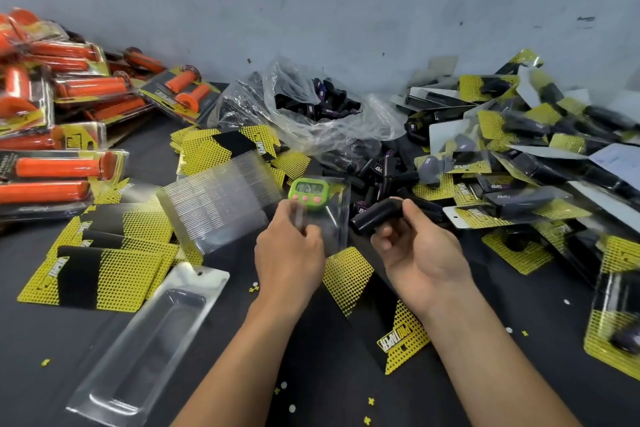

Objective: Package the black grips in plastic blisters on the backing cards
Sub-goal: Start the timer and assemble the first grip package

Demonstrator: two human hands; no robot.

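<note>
Head view, centre of frame: your right hand [420,255] curls around a black grip [375,217]; your left hand [289,255] pinches a clear blister [334,218] just beside it, above a yellow backing card [348,276].

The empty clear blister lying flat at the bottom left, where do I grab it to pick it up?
Pinch the clear blister by the flat tab at its hang-hole end, coming from the right, since that end points that way. The tab looks thin enough to pinch; the long middle pocket looks too wide.
</note>
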